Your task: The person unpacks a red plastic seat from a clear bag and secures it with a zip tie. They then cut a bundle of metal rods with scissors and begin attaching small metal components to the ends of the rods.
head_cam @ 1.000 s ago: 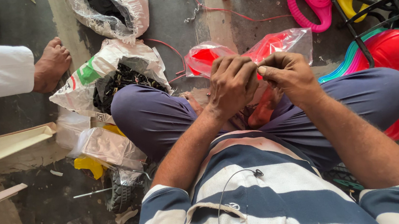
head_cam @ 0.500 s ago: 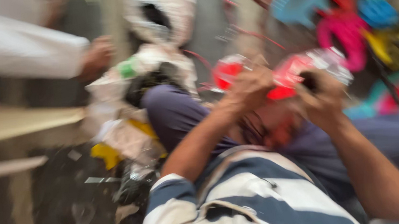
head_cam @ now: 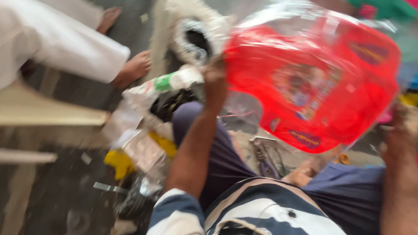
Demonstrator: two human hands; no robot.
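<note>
From the head camera, blurred: the left hand (head_cam: 215, 84) is raised, fingers clenched on the left edge of a red plastic toy part in a clear bag (head_cam: 315, 74), held up above the lap. The right hand (head_cam: 403, 129) grips its lower right corner. Another person's foot (head_cam: 133, 69) rests on the floor beside a pale chair (head_cam: 24, 109).

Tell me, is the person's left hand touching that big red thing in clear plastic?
Touching. In the head view the left hand grips the edge of the clear wrap around the red plastic piece, holding it up; fingers meet the wrap, though motion blur hides detail.
</note>
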